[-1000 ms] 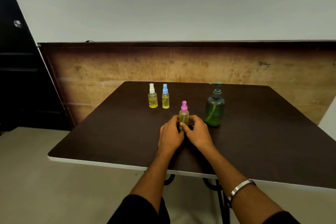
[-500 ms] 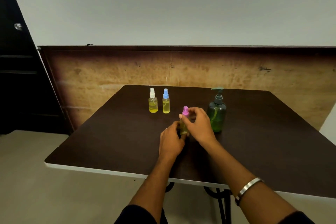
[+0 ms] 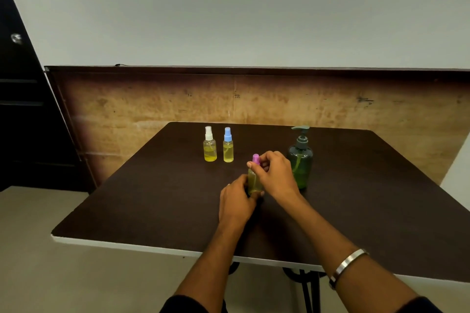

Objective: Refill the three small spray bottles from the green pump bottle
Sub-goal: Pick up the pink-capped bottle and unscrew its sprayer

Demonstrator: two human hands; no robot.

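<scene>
Left hand (image 3: 237,202) grips the body of the pink-capped spray bottle (image 3: 254,180), standing mid-table on the dark table (image 3: 152,198); right hand (image 3: 276,173) pinches its pink cap (image 3: 255,159), likely unscrewing or tightening, cannot tell which. White-capped bottle (image 3: 209,145) and blue-capped bottle (image 3: 228,145) stand capped side by side farther back, each partly filled with yellow liquid. Green pump bottle (image 3: 300,160) stands just right of the hands, untouched. Progress unclear: all three hold liquid, so either early or near the end.
</scene>
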